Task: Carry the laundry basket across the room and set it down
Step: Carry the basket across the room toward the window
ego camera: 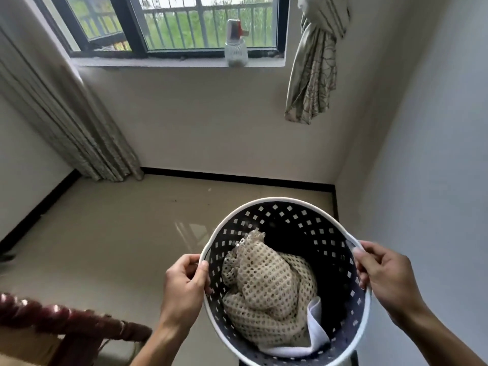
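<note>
A round laundry basket (298, 223), dark perforated walls with a white rim, is held up in front of me at the lower middle of the view. Inside lies a beige mesh cloth (264, 286) and a white cloth (315, 320). My left hand (184, 283) grips the rim on the basket's left side. On the right side, my right hand (385, 276) grips the rim. The basket's bottom is hidden from view.
Beige tiled floor (126, 233) stretches toward the wall under a window (184, 25). A jar (235, 52) stands on the sill. Long curtains (66, 122) hang at left, a knotted curtain (314, 64) at right. A dark red wooden furniture piece (60, 318) sits at lower left. A white wall (422, 154) runs close on the right.
</note>
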Demonstrator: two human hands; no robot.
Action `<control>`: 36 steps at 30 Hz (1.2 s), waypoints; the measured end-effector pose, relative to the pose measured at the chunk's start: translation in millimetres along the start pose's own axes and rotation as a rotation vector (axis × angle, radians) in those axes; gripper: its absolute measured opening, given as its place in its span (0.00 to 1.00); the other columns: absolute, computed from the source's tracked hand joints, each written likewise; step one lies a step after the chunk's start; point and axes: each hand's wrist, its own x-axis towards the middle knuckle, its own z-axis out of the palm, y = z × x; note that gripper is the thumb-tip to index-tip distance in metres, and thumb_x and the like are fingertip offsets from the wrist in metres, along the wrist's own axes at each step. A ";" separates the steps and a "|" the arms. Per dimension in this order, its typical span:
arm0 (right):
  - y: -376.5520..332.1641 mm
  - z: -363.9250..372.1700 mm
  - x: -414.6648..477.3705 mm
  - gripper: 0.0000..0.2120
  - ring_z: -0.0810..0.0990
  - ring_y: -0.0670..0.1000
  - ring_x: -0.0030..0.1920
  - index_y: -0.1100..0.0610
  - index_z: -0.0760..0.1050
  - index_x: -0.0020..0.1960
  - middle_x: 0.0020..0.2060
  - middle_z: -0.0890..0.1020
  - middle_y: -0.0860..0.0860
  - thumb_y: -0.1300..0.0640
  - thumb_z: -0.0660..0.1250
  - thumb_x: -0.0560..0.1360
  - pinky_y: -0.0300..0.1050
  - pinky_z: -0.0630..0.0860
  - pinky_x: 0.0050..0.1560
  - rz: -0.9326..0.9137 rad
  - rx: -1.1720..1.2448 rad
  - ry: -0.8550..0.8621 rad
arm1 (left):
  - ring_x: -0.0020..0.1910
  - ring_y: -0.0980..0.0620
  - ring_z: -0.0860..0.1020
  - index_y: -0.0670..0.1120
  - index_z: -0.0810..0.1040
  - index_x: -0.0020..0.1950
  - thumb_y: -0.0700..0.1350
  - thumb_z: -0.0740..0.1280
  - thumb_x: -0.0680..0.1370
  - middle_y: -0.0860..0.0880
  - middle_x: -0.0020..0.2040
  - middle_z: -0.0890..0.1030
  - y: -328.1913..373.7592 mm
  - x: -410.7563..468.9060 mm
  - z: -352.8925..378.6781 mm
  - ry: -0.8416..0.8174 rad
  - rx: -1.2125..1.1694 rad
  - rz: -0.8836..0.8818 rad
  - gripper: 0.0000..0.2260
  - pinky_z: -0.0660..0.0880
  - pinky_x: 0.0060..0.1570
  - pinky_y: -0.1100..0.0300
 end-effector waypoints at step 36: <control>-165.2 530.0 613.2 0.07 0.78 0.44 0.29 0.56 0.82 0.48 0.33 0.85 0.51 0.62 0.66 0.76 0.37 0.75 0.29 -0.114 -0.075 -0.778 | 0.23 0.53 0.72 0.40 0.77 0.44 0.34 0.62 0.77 0.49 0.23 0.75 21.4 570.6 -81.4 0.783 -0.084 -0.254 0.06 0.75 0.35 0.49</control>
